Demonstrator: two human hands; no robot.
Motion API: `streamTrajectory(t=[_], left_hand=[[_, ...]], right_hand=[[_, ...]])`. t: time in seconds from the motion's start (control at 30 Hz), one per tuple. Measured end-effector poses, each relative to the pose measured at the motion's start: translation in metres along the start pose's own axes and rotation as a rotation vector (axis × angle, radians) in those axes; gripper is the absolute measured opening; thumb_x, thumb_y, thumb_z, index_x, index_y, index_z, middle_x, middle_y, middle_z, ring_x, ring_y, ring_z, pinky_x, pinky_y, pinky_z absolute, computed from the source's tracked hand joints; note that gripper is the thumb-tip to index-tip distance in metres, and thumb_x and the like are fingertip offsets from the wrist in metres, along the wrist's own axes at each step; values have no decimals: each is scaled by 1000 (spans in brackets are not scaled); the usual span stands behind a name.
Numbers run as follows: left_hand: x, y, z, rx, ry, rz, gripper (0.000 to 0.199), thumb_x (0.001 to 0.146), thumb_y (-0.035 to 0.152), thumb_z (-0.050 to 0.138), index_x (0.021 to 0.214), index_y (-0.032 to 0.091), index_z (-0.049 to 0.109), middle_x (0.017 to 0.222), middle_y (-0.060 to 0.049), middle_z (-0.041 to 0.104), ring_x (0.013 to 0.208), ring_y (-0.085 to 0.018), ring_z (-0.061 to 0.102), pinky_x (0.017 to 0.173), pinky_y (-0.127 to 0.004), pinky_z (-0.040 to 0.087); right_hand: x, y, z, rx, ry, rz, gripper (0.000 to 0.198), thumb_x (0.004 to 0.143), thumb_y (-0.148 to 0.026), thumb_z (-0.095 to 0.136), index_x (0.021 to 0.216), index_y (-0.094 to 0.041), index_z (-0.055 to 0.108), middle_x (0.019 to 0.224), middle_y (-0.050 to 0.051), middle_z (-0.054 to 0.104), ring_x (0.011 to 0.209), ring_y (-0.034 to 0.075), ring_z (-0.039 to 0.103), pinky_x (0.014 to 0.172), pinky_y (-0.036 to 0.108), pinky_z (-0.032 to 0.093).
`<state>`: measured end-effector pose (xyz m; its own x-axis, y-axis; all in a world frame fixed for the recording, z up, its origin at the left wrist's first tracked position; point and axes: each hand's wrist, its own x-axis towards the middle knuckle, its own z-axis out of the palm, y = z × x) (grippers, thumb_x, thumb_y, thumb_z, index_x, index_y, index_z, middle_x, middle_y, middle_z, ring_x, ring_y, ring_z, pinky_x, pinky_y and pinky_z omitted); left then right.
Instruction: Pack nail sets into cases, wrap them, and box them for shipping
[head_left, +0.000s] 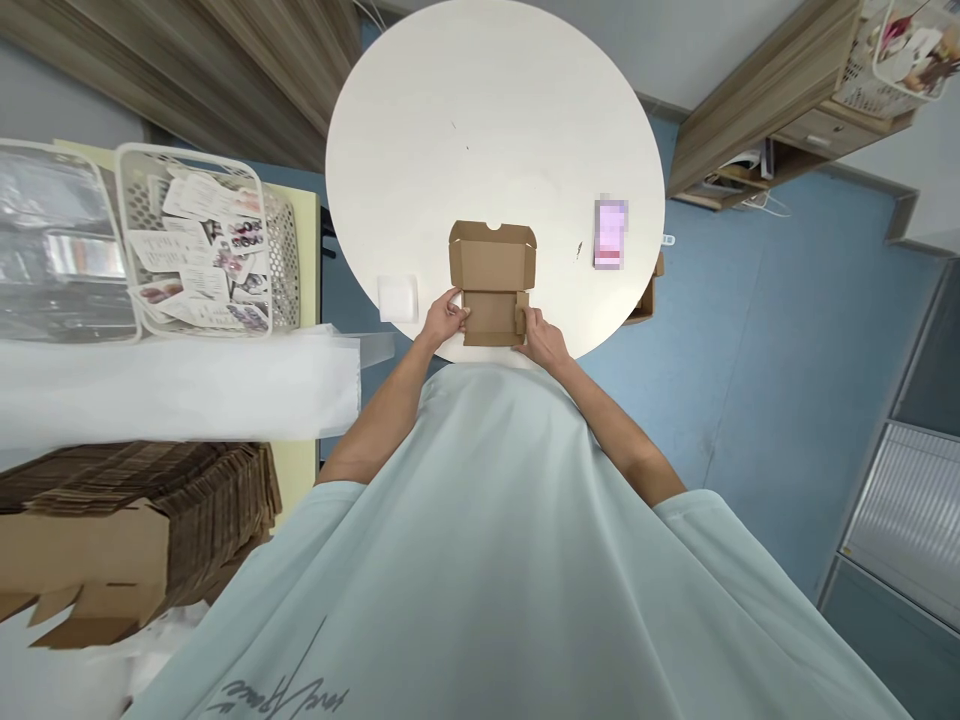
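One cardboard mailer box (490, 322), lid (493, 264) open toward far side, at near edge of round white table (495, 110); remotely I log left hand (446, 318) pinching its left side, right hand (545, 340) gripping its right.

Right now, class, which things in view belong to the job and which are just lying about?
In the job:
open cardboard box, held by left hand and right hand
round table beneath it
possibly the white pad and cardboard stack

Seemingly just lying about:
blurred pink thing on the table
far-right basket
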<state>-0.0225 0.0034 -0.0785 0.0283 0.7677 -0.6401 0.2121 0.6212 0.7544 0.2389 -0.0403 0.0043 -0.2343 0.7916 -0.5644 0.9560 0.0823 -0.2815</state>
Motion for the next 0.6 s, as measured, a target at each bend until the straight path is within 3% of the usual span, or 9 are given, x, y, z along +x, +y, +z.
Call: streamTrajectory(t=[0.1, 0.27, 0.5, 0.6], left_hand=[[-1, 0, -1, -8, 7, 1, 76, 91, 32, 87, 160, 13, 60, 76, 4, 61, 60, -14, 61, 67, -32, 64], [-6, 4, -5, 5, -21, 23, 76, 91, 34, 88, 159, 13, 60, 75, 2, 65, 60, -16, 61, 72, -38, 64], [-4, 5, -9, 114, -36, 37, 73, 93, 27, 80, 162, 11, 60, 78, 1, 66, 66, -19, 65, 79, -36, 62], [0, 1, -11, 154, -33, 67, 75, 93, 28, 80, 163, 10, 60, 78, 2, 64, 70, -20, 65, 81, -36, 61]], right_hand=[[0, 1, 4, -31, 21, -28, 82, 100, -28, 75, 172, -14, 37, 168, 27, 51, 129, 41, 72, 107, 52, 65], [-2, 7, 11, 13, 33, -3, 73, 105, -28, 61, 173, -14, 37, 164, 26, 58, 124, 40, 75, 102, 50, 65], [-2, 23, 15, 133, 85, 46, 92, 108, -52, 63, 181, -18, 20, 170, 25, 56, 118, 42, 76, 90, 49, 66], [-1, 26, 13, 136, 88, 49, 102, 107, -52, 64, 186, -18, 8, 168, 25, 57, 115, 40, 75, 88, 46, 65]])
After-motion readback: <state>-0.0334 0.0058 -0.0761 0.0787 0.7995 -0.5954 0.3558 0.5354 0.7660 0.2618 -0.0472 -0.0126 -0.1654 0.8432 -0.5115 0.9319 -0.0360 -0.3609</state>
